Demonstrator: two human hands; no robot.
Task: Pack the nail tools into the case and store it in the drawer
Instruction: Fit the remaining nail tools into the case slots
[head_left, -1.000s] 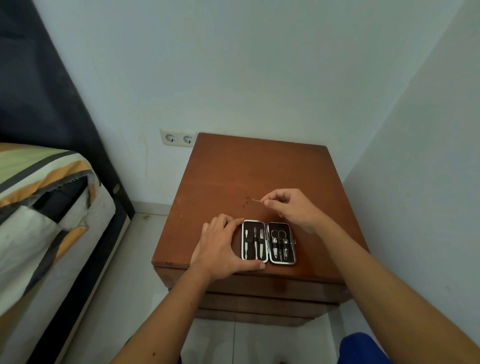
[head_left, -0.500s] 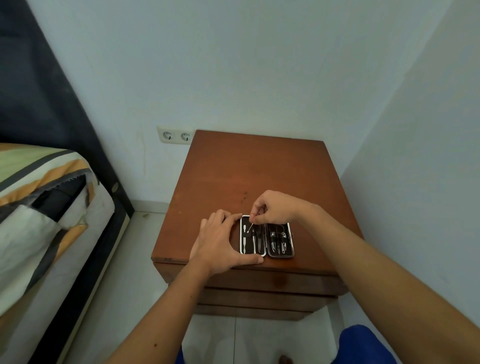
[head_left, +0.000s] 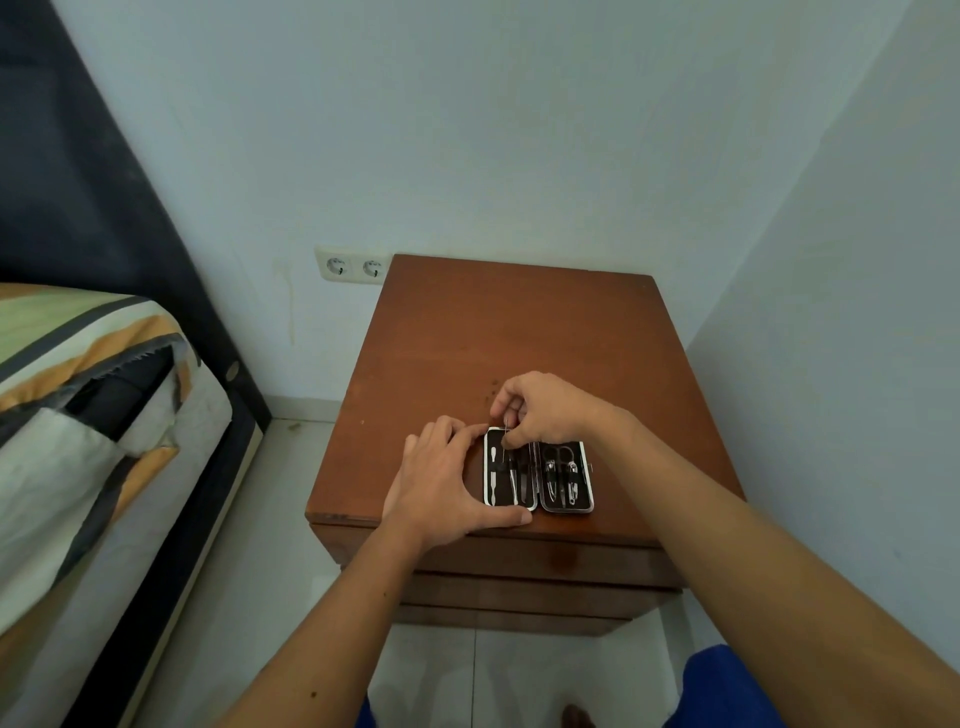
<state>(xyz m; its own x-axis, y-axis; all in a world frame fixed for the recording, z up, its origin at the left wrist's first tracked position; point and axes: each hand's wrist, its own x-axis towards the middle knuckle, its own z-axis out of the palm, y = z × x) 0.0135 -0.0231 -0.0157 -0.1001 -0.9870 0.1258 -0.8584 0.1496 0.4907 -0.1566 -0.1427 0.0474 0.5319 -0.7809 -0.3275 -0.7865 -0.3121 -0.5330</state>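
The case (head_left: 538, 476) lies open and flat near the front edge of the nightstand (head_left: 519, 332), both halves showing metal tools in a dark lining. The left hand (head_left: 441, 488) rests on the nightstand against the case's left side, thumb along its front edge and fingers curved around its far left corner, bracing it without closing on anything. The right hand (head_left: 540, 410) is over the case's far edge, fingertips pinched shut on a thin pin-like tool (head_left: 505, 434), whose lower end points into the case's left half.
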